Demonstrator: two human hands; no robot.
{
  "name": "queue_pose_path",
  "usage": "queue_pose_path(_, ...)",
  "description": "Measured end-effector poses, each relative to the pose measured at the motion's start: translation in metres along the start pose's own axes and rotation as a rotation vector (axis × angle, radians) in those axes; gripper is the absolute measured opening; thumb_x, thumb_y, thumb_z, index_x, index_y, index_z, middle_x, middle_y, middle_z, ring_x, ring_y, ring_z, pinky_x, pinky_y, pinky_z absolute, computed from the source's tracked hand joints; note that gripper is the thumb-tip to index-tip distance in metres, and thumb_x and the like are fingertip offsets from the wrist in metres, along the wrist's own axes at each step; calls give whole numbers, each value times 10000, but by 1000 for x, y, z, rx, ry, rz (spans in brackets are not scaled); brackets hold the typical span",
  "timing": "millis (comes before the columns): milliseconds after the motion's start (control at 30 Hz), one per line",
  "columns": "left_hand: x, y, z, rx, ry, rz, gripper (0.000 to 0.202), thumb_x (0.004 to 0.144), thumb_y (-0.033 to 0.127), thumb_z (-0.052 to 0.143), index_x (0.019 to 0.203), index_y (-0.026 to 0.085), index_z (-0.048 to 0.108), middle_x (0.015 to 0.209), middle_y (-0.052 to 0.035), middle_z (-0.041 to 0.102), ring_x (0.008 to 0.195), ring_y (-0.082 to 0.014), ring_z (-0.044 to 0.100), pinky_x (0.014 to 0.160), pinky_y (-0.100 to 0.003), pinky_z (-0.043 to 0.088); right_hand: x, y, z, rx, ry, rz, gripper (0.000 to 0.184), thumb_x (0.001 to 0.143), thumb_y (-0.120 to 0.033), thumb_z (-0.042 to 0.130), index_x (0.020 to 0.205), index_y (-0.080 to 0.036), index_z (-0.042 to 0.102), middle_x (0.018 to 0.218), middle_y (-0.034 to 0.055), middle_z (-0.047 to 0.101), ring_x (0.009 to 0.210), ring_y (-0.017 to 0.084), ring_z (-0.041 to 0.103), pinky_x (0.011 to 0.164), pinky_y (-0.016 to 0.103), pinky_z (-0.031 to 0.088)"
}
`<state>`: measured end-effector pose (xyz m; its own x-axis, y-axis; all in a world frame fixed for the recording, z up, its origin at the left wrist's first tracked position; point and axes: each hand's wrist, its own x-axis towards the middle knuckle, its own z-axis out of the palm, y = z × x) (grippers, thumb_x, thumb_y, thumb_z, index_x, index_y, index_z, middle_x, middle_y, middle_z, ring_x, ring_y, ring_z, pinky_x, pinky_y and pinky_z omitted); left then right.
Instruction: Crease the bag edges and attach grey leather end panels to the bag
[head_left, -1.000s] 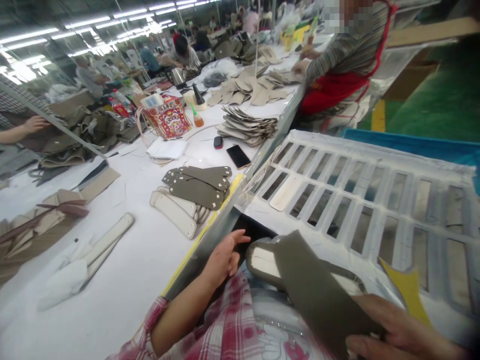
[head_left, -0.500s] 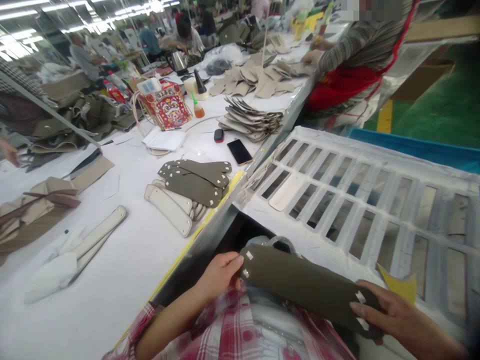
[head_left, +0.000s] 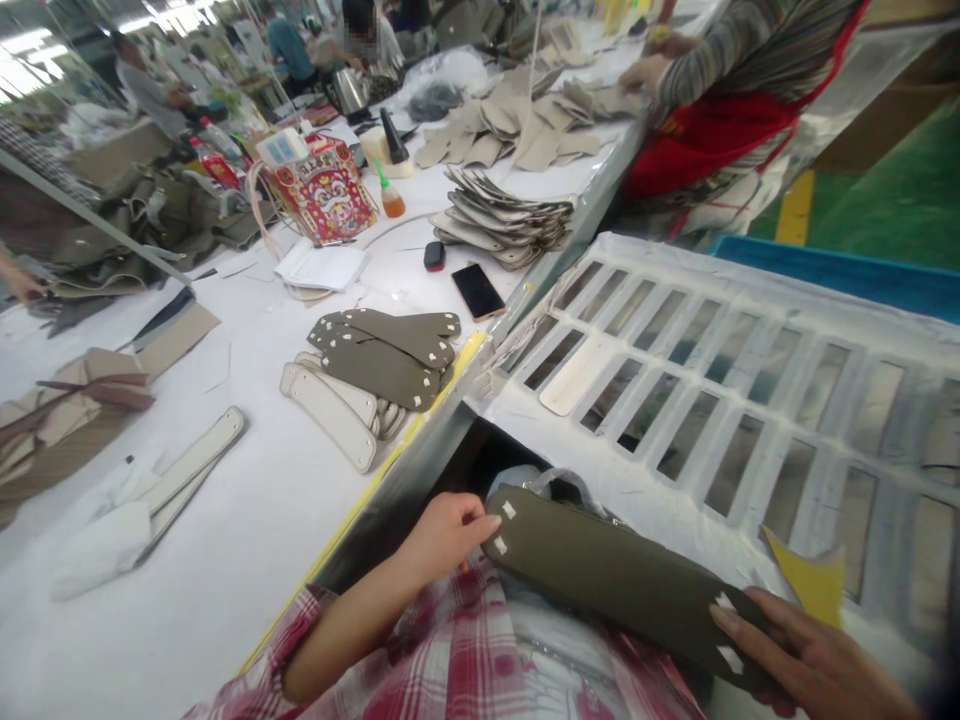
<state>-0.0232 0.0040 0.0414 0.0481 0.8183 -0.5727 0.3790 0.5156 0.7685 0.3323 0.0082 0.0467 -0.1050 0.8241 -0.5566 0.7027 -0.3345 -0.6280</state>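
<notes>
An olive-green leather strip [head_left: 615,585] with rounded ends stretches across my lap, tilted down to the right. Small white tabs show near both of its ends. My left hand [head_left: 450,535] is closed, thumb and finger pinching the strip's left end. At the other end my right hand [head_left: 806,650] grips it, thumb on top and the remaining fingers mostly hidden beneath. Similar olive strips [head_left: 379,365] lie in a pile on the table, over cream strips [head_left: 330,415] with small holes at their ends.
A white slotted rack [head_left: 675,375] stands to the right, one cream strip [head_left: 576,375] lying on it. On the white table [head_left: 225,600] are a phone [head_left: 478,291], a stack of pieces [head_left: 506,220], a red patterned bag [head_left: 324,190] and a glue bottle [head_left: 390,197]. A co-worker's hands [head_left: 649,75] work beyond.
The view has shifted slightly. Both hands still hold the strip, which sits a little lower and further right in view. The left fingers have curled more at its end.
</notes>
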Motion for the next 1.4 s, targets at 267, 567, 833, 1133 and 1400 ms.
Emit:
queue_pose_path(267,-10,0,6,255,-6,-65,456,791,591,444,624,168,465,435,54,441,413,-112,472,489,-218,353,-25,-3,-13,268,-147,194,336,776,-477,483,770,-142,479,564,-10,557,493,78,539,465,165,426)
queue_pose_path(567,-7,-2,7,254,-24,-210,553,689,719,452,558,182,422,381,43,403,412,-118,391,482,-225,314,-27,2,-9,393,-23,217,249,776,-365,511,720,-122,517,544,-29,521,402,17,413,392,119,301)
queue_pose_path(833,-6,0,10,263,12,-189,545,648,722,486,564,186,430,397,45,418,393,-116,396,446,-224,327,-21,7,-16,341,-89,194,238,771,-357,519,729,-124,535,567,-5,565,407,30,443,389,125,313)
queue_pose_path(1133,-3,24,-9,881,-70,4,456,764,633,403,655,194,460,512,25,471,506,-159,496,558,-272,386,-20,6,-24,187,-114,78,242,769,-357,508,686,-133,550,567,-2,598,421,57,505,429,152,351)
queue_pose_path(1400,13,75,111,993,-124,928,708,761,490,544,1334,146,310,1336,-132,419,1227,-255,376,1024,-402,308,-23,11,-19,188,-75,54,263,775,-381,498,686,-143,566,569,-11,610,418,57,507,429,154,362)
